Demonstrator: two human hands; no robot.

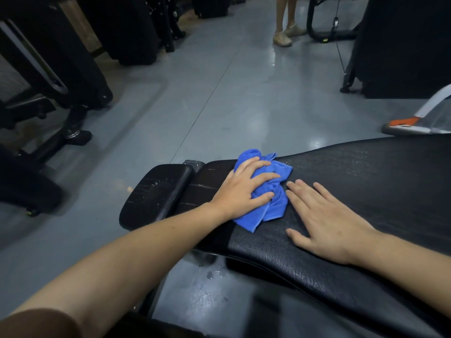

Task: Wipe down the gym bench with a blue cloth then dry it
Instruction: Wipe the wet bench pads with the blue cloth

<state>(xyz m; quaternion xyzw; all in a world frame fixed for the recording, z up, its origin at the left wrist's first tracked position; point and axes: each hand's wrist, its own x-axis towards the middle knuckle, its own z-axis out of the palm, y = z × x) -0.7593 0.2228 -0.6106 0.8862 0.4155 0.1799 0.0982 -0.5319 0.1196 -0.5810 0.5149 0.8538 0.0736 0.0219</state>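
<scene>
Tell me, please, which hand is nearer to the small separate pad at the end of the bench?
Left. The left hand presses the blue cloth just beside the small pad; the right hand lies flat on the bench, beyond the cloth.

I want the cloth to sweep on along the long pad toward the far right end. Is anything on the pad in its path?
Yes: the right hand lies flat on the bench pad, just right of the blue cloth that the left hand presses down. Beyond it, only water droplets show.
</scene>
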